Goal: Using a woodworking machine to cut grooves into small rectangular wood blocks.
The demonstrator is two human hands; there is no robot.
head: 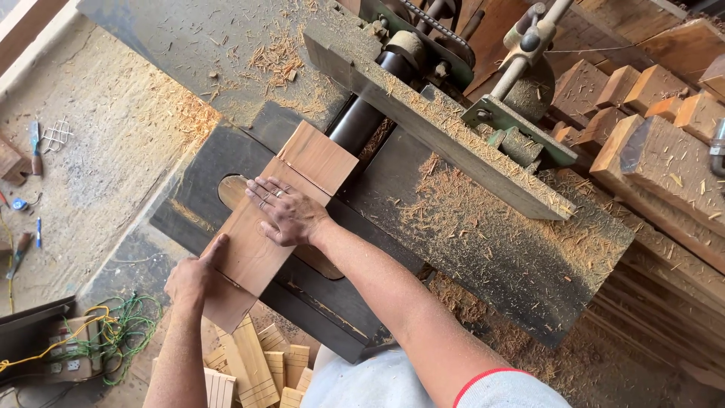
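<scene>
A flat reddish-brown wooden board [249, 249] lies on the dark metal table of a woodworking machine [204, 181], its far end over the dark cutter roller [361, 121]. A second short board piece [321, 155] sits at its far end. My right hand [287, 213] presses flat on top of the board, fingers spread, a ring on one finger. Gripping the near end of the board is my left hand [192, 278], with the thumb up along the edge. Sawdust covers the long fence plank [445, 128] beside the roller.
Rough wooden blocks [649, 91] are stacked at the right. Small slatted wood pieces [257, 366] lie on the floor below the table. A box with green and yellow wires [83, 340] sits at bottom left. Tools [34, 147] lie on the dusty floor at left. Shavings [491, 234] cover the machine.
</scene>
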